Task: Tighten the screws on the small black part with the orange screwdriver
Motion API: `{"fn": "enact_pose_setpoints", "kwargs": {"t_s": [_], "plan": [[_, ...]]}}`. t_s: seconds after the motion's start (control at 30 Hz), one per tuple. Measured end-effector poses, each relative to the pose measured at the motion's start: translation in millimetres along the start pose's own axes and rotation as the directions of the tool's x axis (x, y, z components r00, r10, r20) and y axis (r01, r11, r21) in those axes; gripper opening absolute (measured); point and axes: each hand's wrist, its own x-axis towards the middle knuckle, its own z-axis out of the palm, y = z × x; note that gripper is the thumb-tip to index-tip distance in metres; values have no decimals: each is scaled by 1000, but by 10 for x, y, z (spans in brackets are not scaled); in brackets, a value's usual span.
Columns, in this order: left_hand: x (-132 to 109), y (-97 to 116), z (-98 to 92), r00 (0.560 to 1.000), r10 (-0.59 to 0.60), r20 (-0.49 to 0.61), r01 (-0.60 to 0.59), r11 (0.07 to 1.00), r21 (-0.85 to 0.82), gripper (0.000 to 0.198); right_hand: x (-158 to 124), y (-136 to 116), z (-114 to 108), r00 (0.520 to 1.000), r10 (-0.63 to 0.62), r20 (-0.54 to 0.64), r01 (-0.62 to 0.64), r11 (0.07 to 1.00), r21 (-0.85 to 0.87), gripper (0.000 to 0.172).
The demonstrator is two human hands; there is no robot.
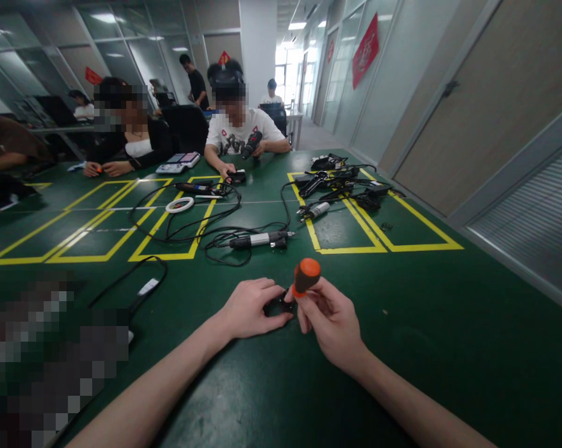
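My right hand [332, 317] grips a stubby screwdriver [307, 275] with an orange and dark handle, its round butt tilted up. The screwdriver's tip is hidden behind my fingers. Close beside it, my left hand [257, 305] pinches a small black part [286, 298] low over the green table [430, 323]. Fingers cover most of that part, so its kind cannot be made out. Both hands nearly meet around it.
Beyond my hands lies a silver and black electric screwdriver [260, 240] with coiled cable. A pile of black tools [327, 180] sits back right, near a white tape roll [179, 205]. Across the table a person holds a power drill [252, 144]. Yellow tape [425, 247] marks rectangles.
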Motion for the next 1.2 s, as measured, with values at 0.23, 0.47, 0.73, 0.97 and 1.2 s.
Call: {"fn": "enact_pose_setpoints", "kwargs": {"t_s": [0.23, 0.47, 0.73, 0.97, 1.2], "plan": [[3, 2, -4, 1000, 12, 1, -12, 1000, -22, 16, -25, 31, -7, 999, -39, 15, 38, 999, 38, 23], [-2, -2, 8, 1000, 1, 9, -1, 1000, -3, 15, 4, -6, 3, 999, -32, 9, 32, 999, -10, 27], [6, 19, -24, 1000, -3, 26, 4, 999, -38, 14, -15, 23, -20, 998, -58, -2, 58, 998, -9, 21], [7, 25, -24, 1000, -1, 6, 1, 1000, -21, 20, 12, 32, -30, 999, -36, -5, 36, 999, 14, 22], [12, 16, -1, 1000, 0, -7, 0, 1000, 0, 19, -4, 43, -24, 997, -70, -42, 70, 998, -5, 13]]}}
